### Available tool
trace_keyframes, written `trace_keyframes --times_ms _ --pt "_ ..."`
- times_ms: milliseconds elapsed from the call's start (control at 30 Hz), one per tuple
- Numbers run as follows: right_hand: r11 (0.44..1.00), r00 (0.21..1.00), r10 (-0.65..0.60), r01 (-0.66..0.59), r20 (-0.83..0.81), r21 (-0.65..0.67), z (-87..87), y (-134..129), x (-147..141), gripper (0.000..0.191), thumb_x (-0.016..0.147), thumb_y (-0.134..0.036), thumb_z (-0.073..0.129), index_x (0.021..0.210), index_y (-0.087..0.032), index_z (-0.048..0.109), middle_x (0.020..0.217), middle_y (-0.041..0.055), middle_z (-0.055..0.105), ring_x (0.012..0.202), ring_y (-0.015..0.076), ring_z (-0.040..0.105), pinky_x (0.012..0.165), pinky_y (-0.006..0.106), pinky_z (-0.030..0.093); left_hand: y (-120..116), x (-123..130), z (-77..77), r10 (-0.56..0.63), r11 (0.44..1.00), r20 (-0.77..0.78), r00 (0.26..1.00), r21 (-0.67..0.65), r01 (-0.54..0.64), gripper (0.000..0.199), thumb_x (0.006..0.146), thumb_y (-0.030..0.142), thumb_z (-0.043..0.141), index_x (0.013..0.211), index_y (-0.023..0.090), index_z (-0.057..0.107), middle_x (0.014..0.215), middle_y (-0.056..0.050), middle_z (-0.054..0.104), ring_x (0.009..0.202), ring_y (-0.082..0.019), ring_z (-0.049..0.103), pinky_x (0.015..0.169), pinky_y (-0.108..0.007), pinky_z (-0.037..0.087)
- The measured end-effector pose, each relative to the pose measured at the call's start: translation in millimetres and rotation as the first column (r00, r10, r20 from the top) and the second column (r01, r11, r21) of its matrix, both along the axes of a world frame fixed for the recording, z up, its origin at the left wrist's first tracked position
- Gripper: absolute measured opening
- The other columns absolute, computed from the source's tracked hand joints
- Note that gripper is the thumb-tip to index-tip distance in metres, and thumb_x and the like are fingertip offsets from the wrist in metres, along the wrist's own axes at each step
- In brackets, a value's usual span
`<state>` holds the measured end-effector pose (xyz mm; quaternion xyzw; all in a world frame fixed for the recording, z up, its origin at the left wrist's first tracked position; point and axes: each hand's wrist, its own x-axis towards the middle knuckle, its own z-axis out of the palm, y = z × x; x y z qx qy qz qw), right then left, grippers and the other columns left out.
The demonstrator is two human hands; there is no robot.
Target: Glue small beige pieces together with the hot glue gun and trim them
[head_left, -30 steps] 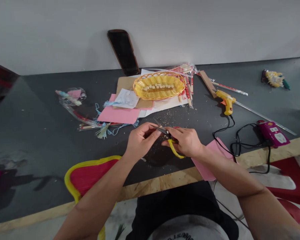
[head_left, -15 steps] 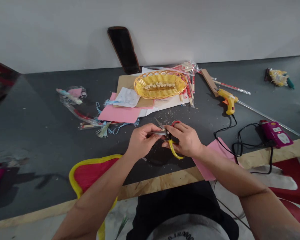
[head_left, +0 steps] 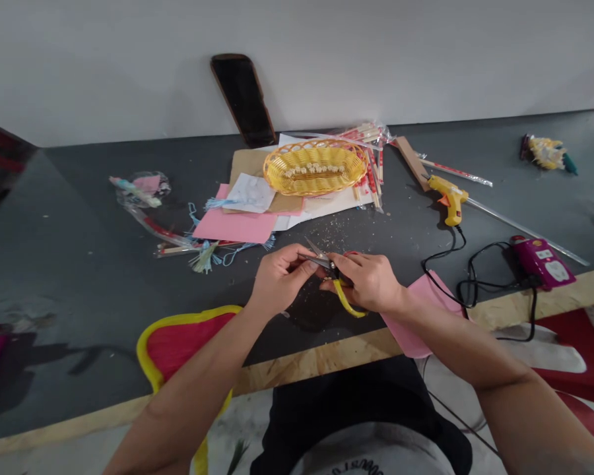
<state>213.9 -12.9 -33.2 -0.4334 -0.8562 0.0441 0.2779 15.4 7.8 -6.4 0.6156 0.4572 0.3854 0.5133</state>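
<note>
My right hand (head_left: 373, 280) is closed round a pair of scissors (head_left: 347, 300) with yellow and red handles. Their blades point left and stand somewhat apart. My left hand (head_left: 280, 280) is pinched at the lower blade, thumb and fingers together; whatever small piece it grips is hidden by the fingers and blade. Beneath the hands, small pale crumbs (head_left: 327, 234) are scattered over the dark table (head_left: 79, 264). Just beyond lies a yellow woven basket (head_left: 277, 178) with a row of small pale pieces in it.
Pink paper (head_left: 237, 226), tassels (head_left: 205, 257) and wrapped sticks (head_left: 371, 168) surround the basket. To the right are a yellow glue gun (head_left: 449, 198), its black cord and a purple power box (head_left: 544, 262). A phone (head_left: 244, 99) leans on the wall. A red-and-yellow chair back (head_left: 188, 343) touches the front edge.
The scissor blades have come closer together as my right hand's grip tightens. My left hand stays in nearly the same place. The view has shifted slightly.
</note>
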Motion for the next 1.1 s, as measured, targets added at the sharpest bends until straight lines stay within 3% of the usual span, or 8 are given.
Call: trace_keyframes --times_ms 167,300,433,633,867,1100 --pt "0.999 0.999 -0.015 0.013 -0.044 -0.043 1.1 2.9 -0.3 0.052 0.096 -0.057 0.052 0.119 -0.014 0.067 0.077 0.0049 0.074 0.071 0.0161 0.069 0.062 0.024 0.045 0.0 0.5 0.3 0.034 0.998 -0.052 0.998 0.05 -0.031 0.01 0.083 0.028 0.068 0.084 0.018 0.069 0.078 -0.003 0.077 0.072 -0.017 0.072 0.066 -0.026 0.056" --pt "0.998 0.998 -0.041 0.038 -0.054 -0.058 -2.2 5.4 -1.1 0.054 0.093 -0.06 0.054 0.121 -0.016 0.067 0.085 0.0067 0.075 0.079 0.0185 0.07 0.067 0.025 0.048 1.7 0.1 -1.8 0.069 0.995 -0.109 0.992 0.076 -0.061 0.009 0.083 0.026 0.066 0.084 0.018 0.07 0.079 -0.003 0.078 0.075 -0.018 0.072 0.066 -0.027 0.056" --pt "0.998 0.998 -0.045 0.043 -0.038 -0.053 -3.0 6.9 -1.9 0.06 0.089 -0.064 0.058 0.123 -0.016 0.067 0.095 0.0108 0.075 0.089 0.0228 0.07 0.076 0.03 0.052 2.6 0.7 -1.8 0.029 0.999 -0.058 0.998 0.032 -0.027 0.008 0.083 0.023 0.064 0.08 0.018 0.07 0.075 -0.003 0.078 0.068 -0.018 0.072 0.065 -0.027 0.056" --pt "0.999 0.998 -0.017 0.014 -0.062 -0.046 -2.5 6.8 -2.7 0.064 0.088 -0.067 0.055 0.122 -0.013 0.067 0.098 0.0127 0.074 0.09 0.0245 0.068 0.081 0.034 0.054 1.4 1.0 1.9 0.005 1.0 -0.059 0.998 0.012 -0.005 0.007 0.079 0.022 0.066 0.074 0.018 0.069 0.069 -0.003 0.077 0.065 -0.018 0.072 0.063 -0.026 0.055" --pt "0.998 0.998 -0.046 0.047 -0.036 0.042 -2.5 0.7 -3.3 0.056 0.093 -0.06 0.055 0.121 -0.013 0.067 0.09 0.0102 0.076 0.078 0.0216 0.071 0.067 0.029 0.051 -0.2 1.5 3.0 -0.011 1.0 -0.012 1.0 -0.003 0.01 0.006 0.08 0.022 0.066 0.076 0.018 0.068 0.069 -0.003 0.077 0.064 -0.018 0.072 0.062 -0.026 0.055" --pt "0.998 1.0 0.001 -0.002 -0.004 -0.06 0.7 0.0 0.6 0.048 0.094 -0.055 0.058 0.117 -0.014 0.067 0.082 0.0066 0.076 0.076 0.0174 0.072 0.063 0.024 0.046 0.1 0.2 3.3 0.008 1.0 -0.025 1.0 0.011 -0.008 0.011 0.084 0.025 0.064 0.077 0.018 0.069 0.071 -0.003 0.076 0.067 -0.017 0.07 0.061 -0.025 0.053"
